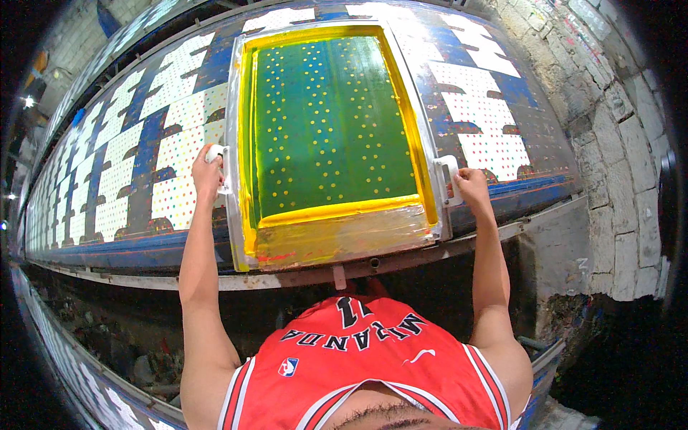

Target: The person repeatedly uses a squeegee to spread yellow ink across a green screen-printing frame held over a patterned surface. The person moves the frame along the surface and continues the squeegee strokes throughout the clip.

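Note:
A screen-printing frame (330,122) with a green, yellow-dotted mesh rimmed in yellow ink lies across the long printing table, in front of me. My left hand (208,172) is closed on the white handle (221,185) at the frame's left side. At the right side, my right hand (469,186) grips another white handle (448,172). White cut fabric pieces (480,143) printed with small coloured dots lie in repeated groups on the dark blue table surface, on both sides of the frame; whatever lies under the frame is mostly hidden.
The table's metal rail (502,233) runs along its near edge, just beyond my red jersey. A block wall (616,193) stands at the right. Another long table (107,387) with white pieces shows at the lower left, and small lights glow at the far left.

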### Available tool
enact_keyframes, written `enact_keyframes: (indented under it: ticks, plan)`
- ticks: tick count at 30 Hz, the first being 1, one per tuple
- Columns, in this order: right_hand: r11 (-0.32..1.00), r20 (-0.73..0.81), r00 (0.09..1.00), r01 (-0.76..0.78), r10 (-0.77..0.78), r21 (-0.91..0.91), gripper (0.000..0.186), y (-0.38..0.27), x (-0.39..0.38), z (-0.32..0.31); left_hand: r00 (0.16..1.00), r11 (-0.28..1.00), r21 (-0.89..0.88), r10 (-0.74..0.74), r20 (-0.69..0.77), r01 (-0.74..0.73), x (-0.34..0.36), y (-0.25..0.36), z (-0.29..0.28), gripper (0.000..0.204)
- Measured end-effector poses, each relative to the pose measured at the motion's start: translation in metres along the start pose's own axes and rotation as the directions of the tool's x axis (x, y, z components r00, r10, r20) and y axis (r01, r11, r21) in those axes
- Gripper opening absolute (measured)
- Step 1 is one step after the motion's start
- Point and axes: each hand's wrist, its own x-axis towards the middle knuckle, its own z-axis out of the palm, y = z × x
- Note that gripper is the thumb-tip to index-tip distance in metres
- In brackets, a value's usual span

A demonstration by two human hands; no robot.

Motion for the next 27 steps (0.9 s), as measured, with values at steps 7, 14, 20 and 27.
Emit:
enact_keyframes:
  ticks: [7,14,20,27]
  plan:
    - [0.979,-0.089,0.995,0.03,-0.048,-0.201,0.031,0.037,0.027,-0.018,1.0,0.999,-0.036,-0.014,0.008,0.014,-0.011,0.006,0.029,0.047]
    - [0.962,-0.11,0.988,0.077,-0.109,-0.261,0.036,0.07,0.047,-0.028,1.0,1.0,0.017,0.012,0.011,-0.012,-0.013,0.004,0.047,0.048]
    - [0.954,-0.07,0.995,0.053,-0.077,-0.295,0.035,0.059,0.045,-0.029,0.999,0.989,0.14,0.044,0.008,-0.045,-0.003,-0.012,0.051,0.047]
    - [0.873,-0.186,0.947,0.149,-0.261,-0.464,0.033,-0.001,0.012,-0.033,0.999,0.96,0.281,-0.018,0.037,0.006,-0.007,-0.006,0.057,0.05]
